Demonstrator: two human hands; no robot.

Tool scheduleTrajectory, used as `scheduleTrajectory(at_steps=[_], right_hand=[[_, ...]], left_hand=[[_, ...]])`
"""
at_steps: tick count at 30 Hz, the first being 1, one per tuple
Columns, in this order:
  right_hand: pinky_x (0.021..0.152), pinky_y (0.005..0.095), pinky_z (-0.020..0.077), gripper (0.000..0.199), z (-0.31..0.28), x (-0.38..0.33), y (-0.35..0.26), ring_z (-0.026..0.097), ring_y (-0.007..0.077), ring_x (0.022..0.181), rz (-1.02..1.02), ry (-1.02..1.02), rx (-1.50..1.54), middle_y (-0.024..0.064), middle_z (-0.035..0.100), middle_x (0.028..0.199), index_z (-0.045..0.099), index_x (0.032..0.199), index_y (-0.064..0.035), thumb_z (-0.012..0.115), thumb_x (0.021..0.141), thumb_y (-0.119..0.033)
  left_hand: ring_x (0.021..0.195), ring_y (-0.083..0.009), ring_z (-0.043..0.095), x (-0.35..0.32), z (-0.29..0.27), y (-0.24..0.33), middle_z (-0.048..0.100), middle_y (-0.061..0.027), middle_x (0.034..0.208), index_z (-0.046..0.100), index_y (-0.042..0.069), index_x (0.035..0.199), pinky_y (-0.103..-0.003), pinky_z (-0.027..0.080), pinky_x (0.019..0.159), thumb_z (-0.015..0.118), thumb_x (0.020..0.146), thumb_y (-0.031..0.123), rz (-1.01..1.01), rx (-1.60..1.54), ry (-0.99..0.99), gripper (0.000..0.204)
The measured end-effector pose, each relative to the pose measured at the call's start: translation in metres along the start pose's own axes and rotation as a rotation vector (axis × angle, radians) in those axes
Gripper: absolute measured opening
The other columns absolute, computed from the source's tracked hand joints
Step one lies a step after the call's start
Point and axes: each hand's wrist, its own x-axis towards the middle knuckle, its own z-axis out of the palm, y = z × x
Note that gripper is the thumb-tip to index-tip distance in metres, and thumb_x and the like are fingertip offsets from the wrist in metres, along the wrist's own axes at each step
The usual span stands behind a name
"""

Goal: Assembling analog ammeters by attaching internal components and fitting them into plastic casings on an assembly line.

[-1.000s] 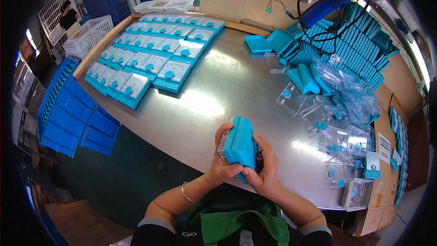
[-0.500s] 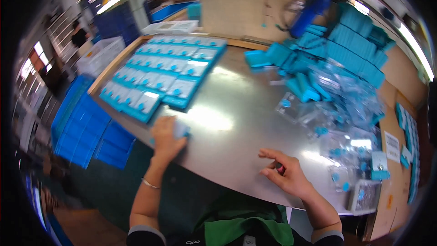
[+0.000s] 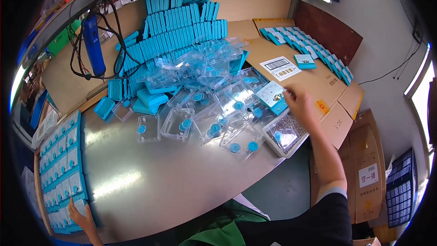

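My right hand [image 3: 301,108] is at the right edge of a teal box with a white plate and a brass-coloured part [image 3: 272,95]. Its thumb and fingers are pinched at the box's corner; the palm side is hidden. That box sits above a white tray [image 3: 287,156] of small metal pieces, on which a clear cover with a blue knob [image 3: 287,137] lies. Far to the left, my left hand [image 3: 83,218] rests with fingers stretched out against the near end of the rows of assembled teal boxes [image 3: 61,157], holding nothing that I can see.
Clear covers with blue knobs [image 3: 214,127] lie heaped mid-table, before stacked teal cases [image 3: 182,29]. A blue tool with a black cable [image 3: 93,45] hangs at the back left. On the cardboard [image 3: 314,84] at right stand more teal boxes [image 3: 309,48] and a printed label sheet [image 3: 280,68].
My view has swung to the right. My right hand has moved from over the bare metal to the box by the tray. The left hand has let go of a box beside the rows.
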Motion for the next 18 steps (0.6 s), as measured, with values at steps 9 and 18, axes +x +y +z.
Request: scheduleTrajectory(at_steps=[9, 18], right_hand=[[0.091, 0.0485, 0.0413, 0.09, 0.041, 0.008, 0.001, 0.052, 0.039, 0.107, 0.043, -0.464, -0.587, 0.0225, 0.049, 0.124, 0.039, 0.138, -0.0164, 0.074, 0.061, -0.046], [0.079, 0.0349, 0.0473, 0.089, 0.041, -0.027, -0.125, 0.056, 0.0257, 0.098, -0.204, -0.353, 0.304, 0.0154, 0.05, 0.125, 0.036, 0.139, -0.0064, 0.074, 0.059, -0.003]], left_hand=[[0.125, -0.0378, 0.038, -0.031, -0.04, 0.174, 0.041, -0.0213, 0.132, 0.047, -0.002, 0.124, -0.044, 0.027, 0.105, 0.061, 0.074, 0.009, 0.099, -0.342, -0.195, 0.053], [0.122, -0.0263, 0.042, -0.06, -0.007, 0.292, 0.043, -0.0136, 0.131, 0.04, 0.001, 0.132, -0.038, 0.033, 0.104, 0.063, 0.085, 0.015, -0.339, -1.65, -0.594, 0.055]])
